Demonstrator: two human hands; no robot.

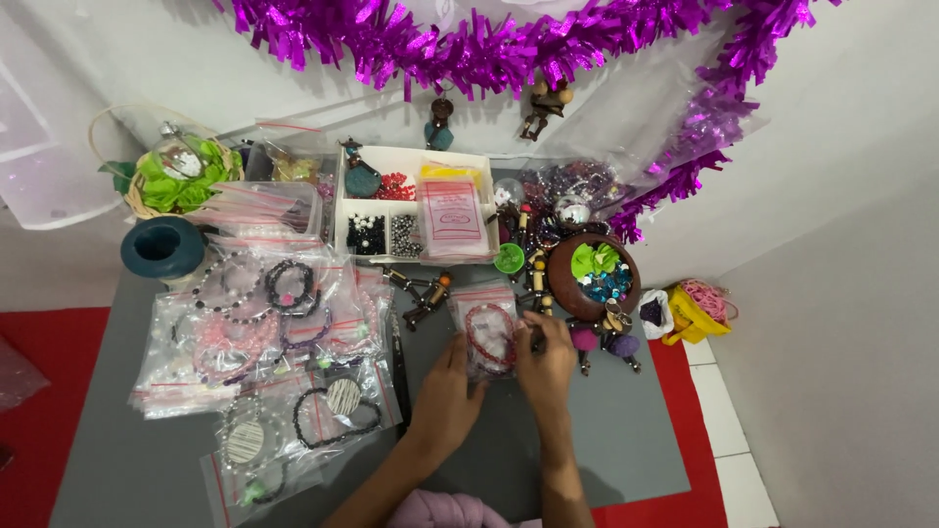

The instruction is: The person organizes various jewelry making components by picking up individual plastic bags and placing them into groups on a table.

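Both my hands rest on a grey mat [606, 430] around a small clear zip bag [486, 328] that holds a red bead bracelet. My left hand [447, 391] grips the bag's lower left side. My right hand [546, 364] pinches its right edge. The bag lies flat on the mat, just below a white compartment box [411, 207] of beads. To the left of my hands, several clear bags with bracelets [264, 323] are spread in overlapping piles.
A brown bowl [591, 276] of green and blue pieces stands right of the bag, with wooden bead figures around it. A dark teal vase [162, 246] and a green-filled basket [181, 176] stand far left. Purple tinsel [469, 44] hangs on the wall. A yellow bag [696, 315] sits at right.
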